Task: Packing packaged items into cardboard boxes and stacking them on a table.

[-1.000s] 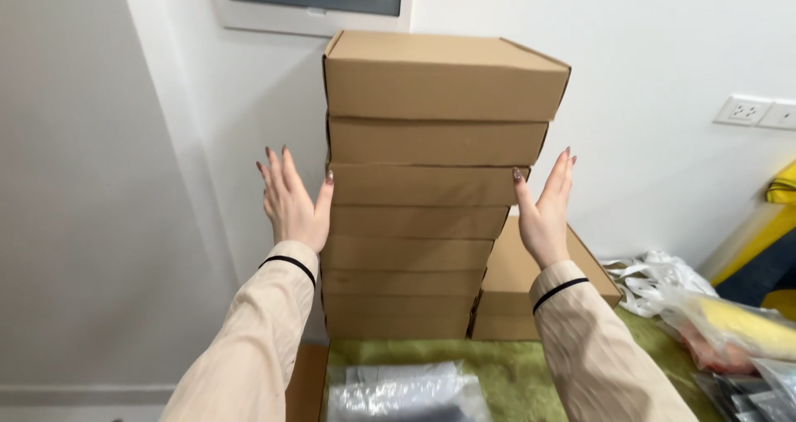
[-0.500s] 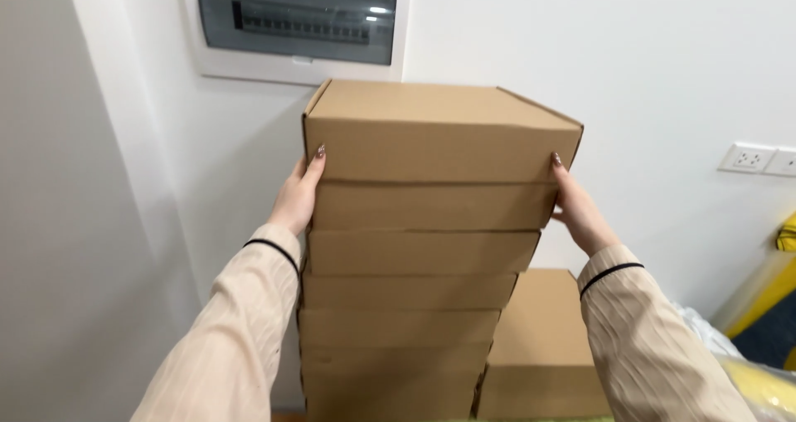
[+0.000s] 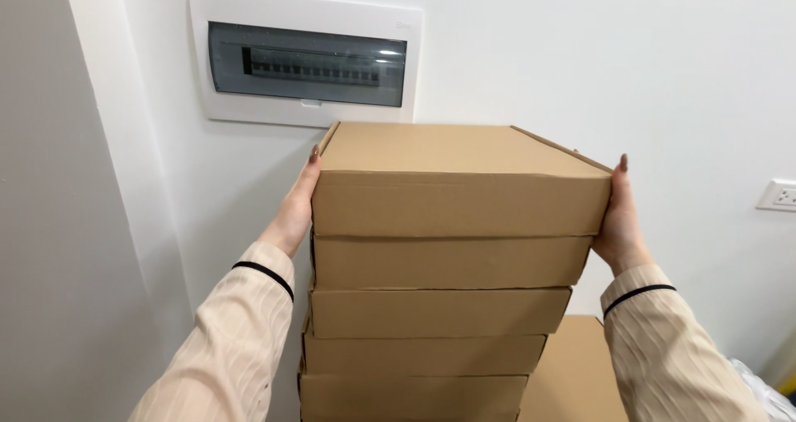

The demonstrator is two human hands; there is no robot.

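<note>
The left hand (image 3: 294, 211) lies flat, fingers together, against the left side of the top cardboard box (image 3: 460, 181), which sits on the stack of boxes (image 3: 431, 331) below the wall's breaker panel (image 3: 307, 57). The right hand (image 3: 618, 223) presses its right side, fingers together; a lower box (image 3: 576, 372) stands right of the stack

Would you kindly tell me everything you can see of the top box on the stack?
The top box is a flat, closed carton of plain brown corrugated cardboard, with a lid whose front flap folds down over the front wall. It looks clean and undented. It lies level, on the stack of similar boxes, jutting slightly past the one beneath on the right. The left hand presses its left side and the right hand its right side. Behind it is a white wall.
</note>
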